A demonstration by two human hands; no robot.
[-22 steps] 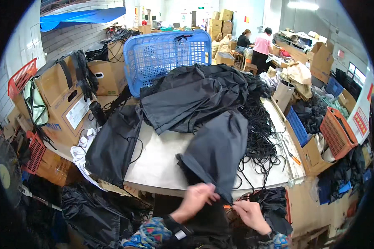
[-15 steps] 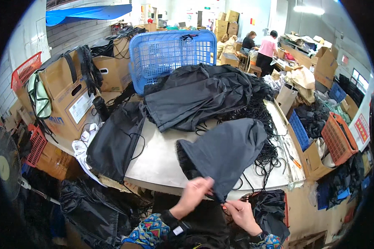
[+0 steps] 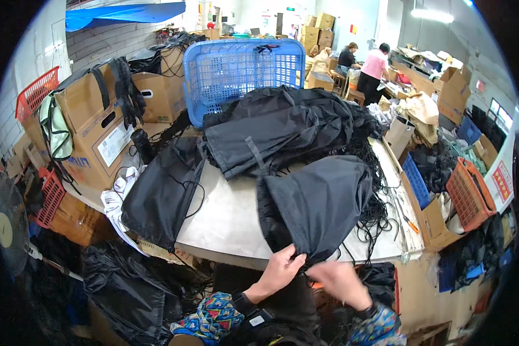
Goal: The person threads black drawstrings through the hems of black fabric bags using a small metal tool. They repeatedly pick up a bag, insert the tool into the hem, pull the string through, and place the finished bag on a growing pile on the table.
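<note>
Pinching black bag (image 3: 326, 202) at edge: left grip (image 3: 278, 271), nearer; long axis toward one o'clock; right grip (image 3: 341, 282) blurred, closure unclear.

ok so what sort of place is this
Probably a small cloth-goods workshop: a piece of black cloth is in hand, a heap of more lies on the table beside tangled cords, and two people appear to be working farther back.

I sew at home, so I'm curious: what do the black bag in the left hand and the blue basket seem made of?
The black bag: probably thin synthetic fabric, faintly shiny, as its soft creases catch light. The blue basket: likely moulded plastic, smooth and evenly coloured, with regular holes.
</note>
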